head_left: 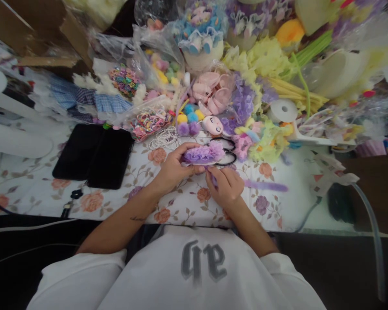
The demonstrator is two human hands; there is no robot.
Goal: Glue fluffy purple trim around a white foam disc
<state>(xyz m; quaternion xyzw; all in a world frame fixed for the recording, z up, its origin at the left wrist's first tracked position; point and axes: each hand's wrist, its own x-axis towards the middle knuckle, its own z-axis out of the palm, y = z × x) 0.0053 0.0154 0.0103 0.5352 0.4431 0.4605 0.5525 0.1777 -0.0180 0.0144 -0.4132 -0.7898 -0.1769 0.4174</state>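
My left hand point(178, 167) grips a ruffled purple lace piece point(202, 154), its thumb and fingers at the left end. Close beside it, my right hand point(225, 183) is closed in a pinch on a fuzzy purple stem point(267, 186), whose free end sticks out to the right over the tablecloth. The stem's other end is hidden by my fingers near the lace piece's lower edge. Just behind the lace piece lie black-handled scissors point(228, 157). A small doll face point(213, 125) rests beyond them, near blue, yellow and purple pompoms point(190, 118).
Two dark phones point(108, 159) lie at the left on the floral tablecloth point(177, 204). Bags of colourful bands point(150, 122), pink shell-like pieces point(211, 92), yellow mesh point(261, 58) and a white ribbon roll point(283, 111) crowd the back. A power strip point(333, 174) with cables stands right.
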